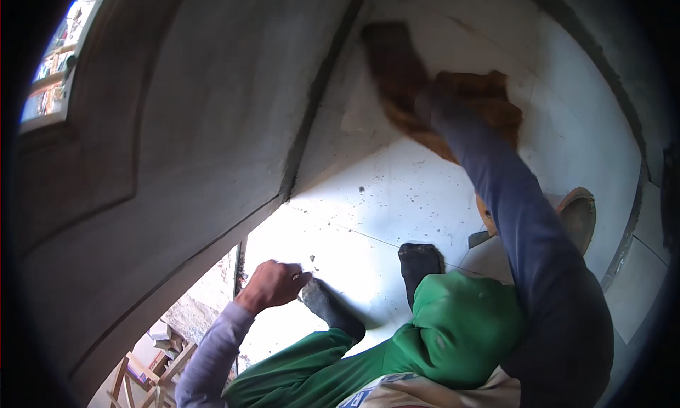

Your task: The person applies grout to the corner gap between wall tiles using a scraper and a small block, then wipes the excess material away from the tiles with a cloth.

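- Right hand (432,103) is up on the white floor tiles (397,188), pressed into a brown cloth (474,100); the motion blur hides the fingers, so I cannot tell how tightly they close on it.
- The cloth lies flat on the tiles, well above the knee (460,323) in green trousers, with a blurred brown streak (389,54) just left of it.
- Left hand (273,284) sits on the tiles just left of the knee, fingers curled in a loose fist, grasping nothing I can see.
- Two dark-socked feet (418,263) rest on the tiles just above the knee.
- A brown-rimmed pan (581,217) stands to the knee's upper right, partly behind the blue sleeve (524,217).
- A grey wall (177,125) rises left of the tiles; wooden frames (152,372) show far lower left.
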Motion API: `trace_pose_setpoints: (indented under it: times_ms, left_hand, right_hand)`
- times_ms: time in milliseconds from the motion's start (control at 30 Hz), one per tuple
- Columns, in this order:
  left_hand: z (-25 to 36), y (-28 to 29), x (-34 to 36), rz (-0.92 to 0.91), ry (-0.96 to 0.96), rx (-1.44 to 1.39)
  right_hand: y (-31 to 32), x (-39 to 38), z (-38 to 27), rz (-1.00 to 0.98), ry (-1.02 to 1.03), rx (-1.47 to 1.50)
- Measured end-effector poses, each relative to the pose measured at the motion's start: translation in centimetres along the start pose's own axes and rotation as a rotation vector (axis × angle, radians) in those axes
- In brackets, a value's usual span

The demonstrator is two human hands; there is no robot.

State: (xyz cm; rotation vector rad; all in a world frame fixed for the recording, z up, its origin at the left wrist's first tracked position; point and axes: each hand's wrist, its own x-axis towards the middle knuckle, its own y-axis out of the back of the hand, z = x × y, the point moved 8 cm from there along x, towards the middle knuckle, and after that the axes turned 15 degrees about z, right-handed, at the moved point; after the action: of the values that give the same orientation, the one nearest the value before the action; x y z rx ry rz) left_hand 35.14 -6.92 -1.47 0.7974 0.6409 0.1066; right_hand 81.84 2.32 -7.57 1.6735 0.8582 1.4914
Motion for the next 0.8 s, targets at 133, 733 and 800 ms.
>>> trace_pose_setpoints:
  times_ms: [133, 733, 800]
  left_hand:
    - [-8.1, 0.3, -12.0, 0.037, 0.422, 0.064]
    - [-8.4, -1.9, -16.2, 0.148, 0.797, -0.205]
    - [-6.8, -1.8, -15.4, 0.111, 0.806, -0.308]
  right_hand:
    - [-4.5, 4.3, 13.0, 0.086, -0.165, -0.191]
    - [-5.8, 0.6, 2.3, -0.119, -0.055, -0.14]
    - [-3.0, -2.7, -2.6, -0.017, 0.125, 0.07]
